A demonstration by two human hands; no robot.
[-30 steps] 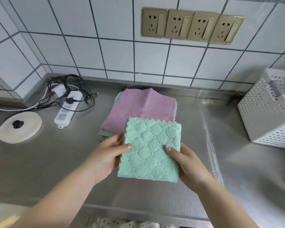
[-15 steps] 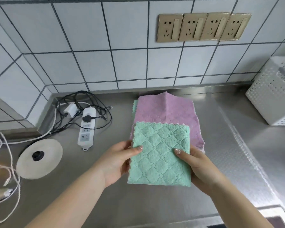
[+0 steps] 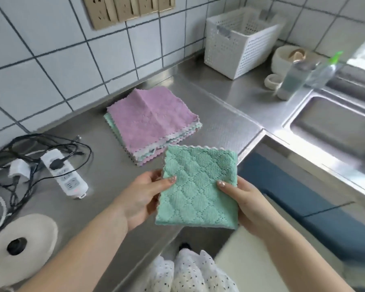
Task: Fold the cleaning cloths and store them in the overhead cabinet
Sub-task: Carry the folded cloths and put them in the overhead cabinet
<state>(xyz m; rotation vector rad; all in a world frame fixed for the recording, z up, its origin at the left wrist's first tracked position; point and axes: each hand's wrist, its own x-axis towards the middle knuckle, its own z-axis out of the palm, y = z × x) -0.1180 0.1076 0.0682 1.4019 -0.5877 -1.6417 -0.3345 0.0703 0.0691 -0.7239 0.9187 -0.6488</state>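
Observation:
A folded green cleaning cloth (image 3: 198, 186) with a quilted diamond pattern is held above the counter's front edge. My left hand (image 3: 141, 197) pinches its left edge, thumb on top. My right hand (image 3: 244, 201) grips its right edge, thumb on top and fingers underneath. Behind it, a stack of unfolded cloths (image 3: 152, 123) lies on the steel counter (image 3: 105, 186), a purple one on top with green, white and pink edges showing below. No cabinet is in view.
A white power strip (image 3: 64, 173) with tangled black cables lies at left, a round white lid (image 3: 19, 247) at lower left. A white perforated basket (image 3: 238, 39), small bowls, a bottle (image 3: 293, 79) and the sink (image 3: 333, 127) stand at right.
The view has swung right and tilted, bringing the sink and basket into sight. Both hands have carried the folded green cloth back off the stack, toward the counter's front edge.

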